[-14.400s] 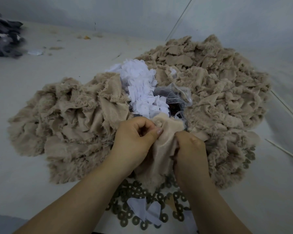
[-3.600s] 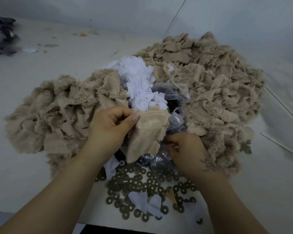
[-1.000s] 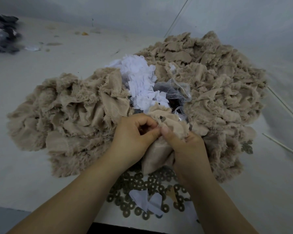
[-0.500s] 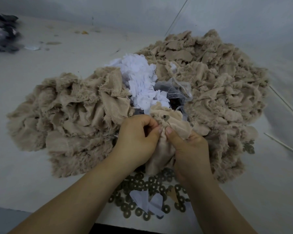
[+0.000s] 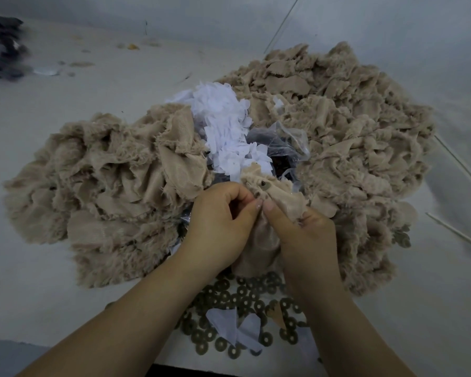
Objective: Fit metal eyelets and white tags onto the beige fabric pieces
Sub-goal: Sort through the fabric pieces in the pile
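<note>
Both hands meet at the middle of the scene on one beige fabric piece (image 5: pixel 276 197), which hangs from their fingertips with its long axis running near to far, its lower end draping down toward the loose metal eyelets (image 5: pixel 245 297) spread on the near edge of the worktop (image 5: pixel 38 281). The left hand (image 5: pixel 218 227) has its fingers curled and pinches the fabric's upper edge from the left; the right hand (image 5: pixel 305 232) pinches the same spot from the right, thumb tip all but touching the left thumb. Just beyond the thumbs, on the far side, a small dark eyelet (image 5: pixel 263 185) sits in the cloth, so the coming press seems to lie straight ahead of both hands, neither clearly nearer. The white tags (image 5: pixel 226 123) are heaped farther off, between the two big mounds of beige pieces (image 5: pixel 114 170), beside a clear plastic bag (image 5: pixel 280 142); two loose tags (image 5: pixel 237 327) lie nearest, among the eyelets. The worktop is pale and flat, backed by a pale wall, with dark cloth (image 5: pixel 3 47) at the far left.
</note>
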Motion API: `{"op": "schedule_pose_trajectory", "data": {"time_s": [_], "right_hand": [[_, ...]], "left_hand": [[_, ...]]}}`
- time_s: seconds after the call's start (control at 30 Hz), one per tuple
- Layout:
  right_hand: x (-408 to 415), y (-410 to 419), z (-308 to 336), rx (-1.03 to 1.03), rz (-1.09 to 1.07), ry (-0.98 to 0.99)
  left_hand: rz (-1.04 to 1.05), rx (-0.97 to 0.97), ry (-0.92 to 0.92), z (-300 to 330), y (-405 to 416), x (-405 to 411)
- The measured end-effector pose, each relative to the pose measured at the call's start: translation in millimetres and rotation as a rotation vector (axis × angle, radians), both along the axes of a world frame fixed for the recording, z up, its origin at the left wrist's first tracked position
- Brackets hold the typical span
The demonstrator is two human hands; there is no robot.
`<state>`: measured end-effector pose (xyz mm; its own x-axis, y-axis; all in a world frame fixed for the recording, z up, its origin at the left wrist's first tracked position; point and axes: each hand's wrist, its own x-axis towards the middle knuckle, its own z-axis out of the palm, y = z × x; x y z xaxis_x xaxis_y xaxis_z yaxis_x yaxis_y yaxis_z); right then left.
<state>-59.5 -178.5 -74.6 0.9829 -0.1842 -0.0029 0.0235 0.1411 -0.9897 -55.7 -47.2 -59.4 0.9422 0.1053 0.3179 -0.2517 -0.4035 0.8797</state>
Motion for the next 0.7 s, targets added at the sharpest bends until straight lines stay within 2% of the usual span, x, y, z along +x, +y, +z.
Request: {"op": "schedule_pose_trajectory", "data": {"time_s": [0.17, 0.33, 0.4, 0.5, 0.7], "right_hand": [[-1.9, 0.4, -0.5, 0.154, 0.050, 0.022], [-2.0, 0.6, -2.2, 0.184, 0.064, 0.001], [-2.0, 0.8, -2.0, 0.192, 0.061, -0.005], [-2.9, 1.0, -2.6, 0.195, 0.046, -0.017], [-1.5, 0.1, -2.5, 0.185, 0.048, -0.009]], "left_hand": [[-0.023, -0.065, 0.038, -0.6, -1.6, 0.5], [-0.017, -0.139, 0.080, -3.4, -1.5, 0.1], [-0.014, -0.110, 0.054, -4.3, -2.2, -0.6], [-0.001, 0.037, -0.028, -3.1, -3.0, -1.6], [0.042, 0.080, -0.039, -5.0, -0.2, 1.6]]}}
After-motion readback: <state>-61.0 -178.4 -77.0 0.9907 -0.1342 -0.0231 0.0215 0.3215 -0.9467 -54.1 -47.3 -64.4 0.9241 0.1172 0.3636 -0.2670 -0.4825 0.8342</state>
